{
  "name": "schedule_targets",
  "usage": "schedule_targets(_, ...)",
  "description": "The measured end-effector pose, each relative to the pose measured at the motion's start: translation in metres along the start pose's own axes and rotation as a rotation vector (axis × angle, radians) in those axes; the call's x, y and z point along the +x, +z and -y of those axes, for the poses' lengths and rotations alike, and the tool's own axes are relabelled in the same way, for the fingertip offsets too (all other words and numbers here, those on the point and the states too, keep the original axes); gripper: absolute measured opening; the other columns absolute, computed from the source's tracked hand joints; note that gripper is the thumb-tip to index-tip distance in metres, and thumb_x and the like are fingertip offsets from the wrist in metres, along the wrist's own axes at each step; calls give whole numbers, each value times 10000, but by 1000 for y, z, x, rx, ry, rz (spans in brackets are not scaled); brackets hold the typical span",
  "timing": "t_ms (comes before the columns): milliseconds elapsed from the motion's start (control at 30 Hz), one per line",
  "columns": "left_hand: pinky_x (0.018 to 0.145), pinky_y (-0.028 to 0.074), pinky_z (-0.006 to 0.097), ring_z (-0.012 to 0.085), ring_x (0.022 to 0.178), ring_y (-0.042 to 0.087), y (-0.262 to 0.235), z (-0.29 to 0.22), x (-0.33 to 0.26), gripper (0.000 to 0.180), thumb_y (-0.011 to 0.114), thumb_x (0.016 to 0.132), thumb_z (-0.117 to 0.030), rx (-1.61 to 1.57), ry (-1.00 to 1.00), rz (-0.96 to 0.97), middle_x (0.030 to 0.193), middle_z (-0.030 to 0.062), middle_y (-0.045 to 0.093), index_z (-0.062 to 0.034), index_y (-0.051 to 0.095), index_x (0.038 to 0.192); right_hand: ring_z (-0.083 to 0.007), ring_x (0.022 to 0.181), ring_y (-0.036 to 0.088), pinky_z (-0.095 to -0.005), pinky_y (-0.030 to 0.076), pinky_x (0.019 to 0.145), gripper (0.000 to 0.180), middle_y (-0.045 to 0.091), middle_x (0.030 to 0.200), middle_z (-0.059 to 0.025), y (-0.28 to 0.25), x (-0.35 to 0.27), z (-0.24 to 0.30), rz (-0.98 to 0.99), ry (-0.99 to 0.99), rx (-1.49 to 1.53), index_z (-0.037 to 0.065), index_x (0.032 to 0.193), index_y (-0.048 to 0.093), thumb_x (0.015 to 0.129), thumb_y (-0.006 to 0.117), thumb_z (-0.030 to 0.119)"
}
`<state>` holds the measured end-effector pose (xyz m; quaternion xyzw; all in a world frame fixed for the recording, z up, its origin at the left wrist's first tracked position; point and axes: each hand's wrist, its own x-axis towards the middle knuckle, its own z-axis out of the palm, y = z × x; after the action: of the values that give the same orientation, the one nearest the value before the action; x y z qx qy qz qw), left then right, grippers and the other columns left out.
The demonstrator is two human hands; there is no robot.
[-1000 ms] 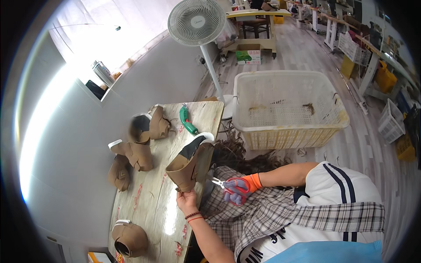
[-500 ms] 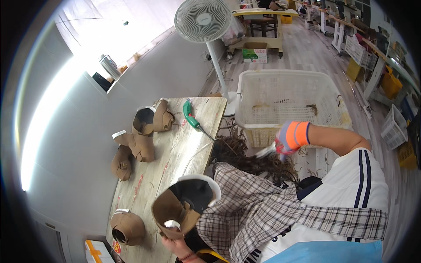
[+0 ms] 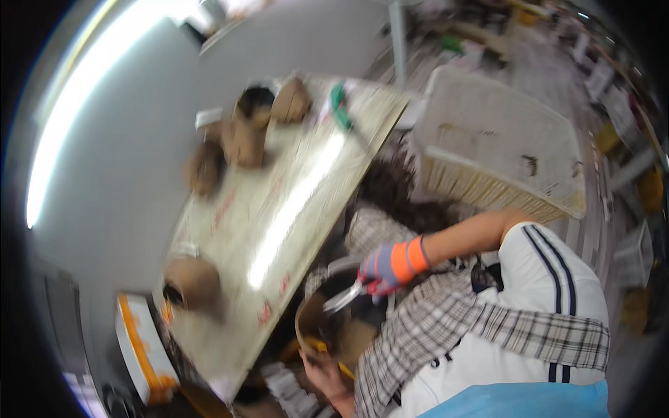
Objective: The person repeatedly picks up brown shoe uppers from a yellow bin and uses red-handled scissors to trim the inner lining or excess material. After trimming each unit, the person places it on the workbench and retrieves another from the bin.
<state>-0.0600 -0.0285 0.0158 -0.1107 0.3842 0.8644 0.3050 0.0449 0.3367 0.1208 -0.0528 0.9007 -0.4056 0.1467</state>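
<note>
My left hand [image 3: 324,375], bare, grips the lower edge of a brown boot upper [image 3: 355,336] with a dark lining and a pale collar, held over my lap. In my right hand [image 3: 387,268], gloved in grey with an orange cuff, is a pair of scissors [image 3: 343,298]. The blades reach into the upper's opening; blur hides whether they touch the material. One more brown upper [image 3: 194,282] stands at the near left of the table [image 3: 237,327]. Several others, among them an upper [image 3: 245,143], are grouped at its far left.
A green hand tool [image 3: 339,108] with a cord lies at the table's far end. Beyond the table's right edge stands a white plastic crate [image 3: 498,164], with dark brown scraps [image 3: 394,184] heaped beside it. A white box with orange tape [image 3: 143,348] is left of the table.
My right hand has brought the scissors from near the crate leftward and down to the upper. The upper has moved off the table's edge toward my lap. The whole view has shifted.
</note>
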Motion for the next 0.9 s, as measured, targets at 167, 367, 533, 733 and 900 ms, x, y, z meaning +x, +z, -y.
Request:
schedule_targets(167, 741, 453, 298, 158, 734, 516, 21, -5, -11, 290, 457, 1007, -308, -138, -133, -106, 919, 53, 631, -68, 610, 1066, -187, 542, 643, -319, 507, 522, 330, 656, 669, -83, 6, 13, 1, -22, 378, 310, 50, 1051, 609, 771, 735, 171)
schedule_targets(367, 863, 493, 382, 250, 935, 604, -1, -10, -1, 261, 547, 912, -143, -65, -151, 0, 991, 139, 646, 17, 579, 1116, -316, 824, 634, -395, 505, 705, 451, 665, 864, -132, 14, 7, -22, -327, 102, -341, 72, 1030, 612, 744, 763, 386)
schedule_targets(533, 888, 491, 425, 243, 978, 596, 14, -16, 10, 264, 641, 861, -152, 157, -269, -33, 994, 113, 648, 18, 612, 1060, -274, 783, 629, -363, 501, 700, 390, 659, 860, -93, 13, -1, -14, -314, 5, -390, 77, 1015, 621, 777, 727, 368)
schedule_targets(733, 630, 532, 321, 172, 777, 641, 8, -21, 25, 241, 714, 801, -97, 242, -555, 69, 955, 72, 653, -14, 631, 1012, -265, 819, 615, -359, 496, 730, 350, 650, 884, -66, 24, 9, -27, -113, 88, -440, 89, 1010, 614, 751, 740, 289)
schedule_targets(900, 507, 508, 294, 180, 771, 650, 3, -10, 24, 315, 740, 766, -42, 401, -528, 6, 965, 67, 667, -32, 626, 1059, -268, 835, 613, -371, 498, 737, 380, 643, 867, -85, 14, 24, -19, -63, 20, -409, 78, 1022, 623, 749, 736, 317)
